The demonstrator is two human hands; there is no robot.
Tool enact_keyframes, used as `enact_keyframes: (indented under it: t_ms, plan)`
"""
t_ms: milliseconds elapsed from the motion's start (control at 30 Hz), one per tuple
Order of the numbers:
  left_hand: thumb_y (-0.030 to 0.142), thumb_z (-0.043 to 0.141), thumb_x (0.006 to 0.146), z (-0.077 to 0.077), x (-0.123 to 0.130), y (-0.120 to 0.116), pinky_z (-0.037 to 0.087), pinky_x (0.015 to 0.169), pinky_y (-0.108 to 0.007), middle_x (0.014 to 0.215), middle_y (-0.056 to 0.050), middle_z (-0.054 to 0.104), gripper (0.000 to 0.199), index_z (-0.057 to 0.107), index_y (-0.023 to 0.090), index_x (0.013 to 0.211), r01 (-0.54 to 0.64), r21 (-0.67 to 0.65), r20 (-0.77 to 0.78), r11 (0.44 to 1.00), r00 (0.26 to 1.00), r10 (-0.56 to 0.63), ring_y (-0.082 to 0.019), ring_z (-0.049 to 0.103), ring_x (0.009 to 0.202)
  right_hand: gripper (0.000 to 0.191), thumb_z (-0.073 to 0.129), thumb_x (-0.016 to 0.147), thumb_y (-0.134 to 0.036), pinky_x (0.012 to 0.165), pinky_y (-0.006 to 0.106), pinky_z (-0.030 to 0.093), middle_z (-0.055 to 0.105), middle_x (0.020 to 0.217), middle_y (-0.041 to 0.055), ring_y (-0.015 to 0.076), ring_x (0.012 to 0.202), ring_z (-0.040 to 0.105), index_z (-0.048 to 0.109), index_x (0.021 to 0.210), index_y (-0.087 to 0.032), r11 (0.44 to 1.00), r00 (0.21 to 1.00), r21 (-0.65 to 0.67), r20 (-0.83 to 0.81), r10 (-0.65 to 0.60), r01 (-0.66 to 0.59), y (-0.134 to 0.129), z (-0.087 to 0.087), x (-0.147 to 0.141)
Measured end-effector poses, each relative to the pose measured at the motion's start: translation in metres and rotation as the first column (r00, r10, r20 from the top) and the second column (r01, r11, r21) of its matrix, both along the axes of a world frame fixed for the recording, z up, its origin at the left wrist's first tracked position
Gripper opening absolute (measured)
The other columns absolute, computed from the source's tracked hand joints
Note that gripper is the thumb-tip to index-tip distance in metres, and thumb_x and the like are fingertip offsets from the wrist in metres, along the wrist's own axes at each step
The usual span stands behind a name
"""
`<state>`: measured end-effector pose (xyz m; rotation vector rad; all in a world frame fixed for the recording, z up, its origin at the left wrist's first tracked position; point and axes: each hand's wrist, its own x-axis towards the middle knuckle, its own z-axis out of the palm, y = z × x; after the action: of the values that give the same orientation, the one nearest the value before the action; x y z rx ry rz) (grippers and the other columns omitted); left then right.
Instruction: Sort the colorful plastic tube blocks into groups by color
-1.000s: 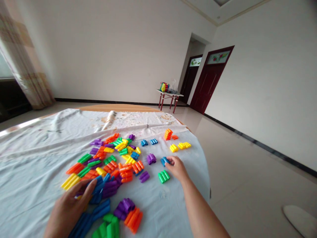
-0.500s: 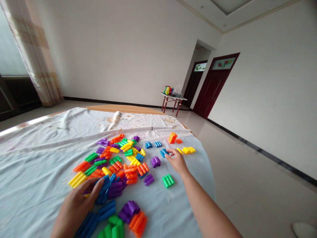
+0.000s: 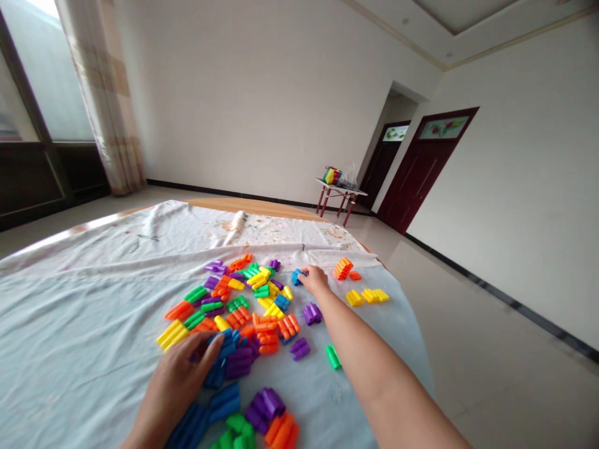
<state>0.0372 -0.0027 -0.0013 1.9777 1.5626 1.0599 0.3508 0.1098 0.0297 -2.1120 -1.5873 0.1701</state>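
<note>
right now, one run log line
left hand: at near blue pieces | right hand: at far blue piece | right side: yellow pieces

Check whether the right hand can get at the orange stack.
Likely yes: no block stands between the right hand and the orange stack, though that hand grips a blue block.

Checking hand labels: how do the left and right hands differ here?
The left hand is nearer the camera and looks larger; the right hand is farther out and looks smaller. The left is at the large blue blocks, grip unclear; the right's fingertips hold a small blue block. Both are bare.
</note>
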Motion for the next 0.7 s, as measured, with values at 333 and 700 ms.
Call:
enact_keyframes:
  t_ms: [333, 700]
  plan:
    - [0.054, 0.049, 0.078, 0.001, 0.002, -0.002, 0.049, 0.072, -0.029, 0.086, -0.004, 0.071, 0.038, 0.068, 0.022, 0.090, 0.036, 0.024, -0.063, 0.999, 0.997, -0.035, -0.019, 0.063, 0.078, 0.023, 0.055, 0.083, -0.031, 0.088, 0.029, 0.040, 0.065, 0.106, 0.0046, 0.0187, 0.103, 0.056, 0.066, 0.101, -0.022, 0.990, 0.993, 0.081, 0.047, 0.108, -0.111, -0.022, 0.014, -0.014]
    - [0.054, 0.051, 0.077, 0.006, -0.002, -0.003, 0.046, 0.085, -0.036, 0.097, -0.006, 0.070, 0.040, 0.069, 0.023, 0.094, -0.029, 0.117, -0.045, 0.993, 0.998, 0.034, -0.023, 0.062, 0.094, 0.026, 0.066, 0.075, -0.032, 0.086, 0.029, 0.042, 0.069, 0.097, 0.0035, 0.0180, 0.094, 0.059, 0.069, 0.098, -0.021, 0.759, 0.759, 0.027, 0.040, 0.650, -0.651, -0.079, 0.027, -0.060]
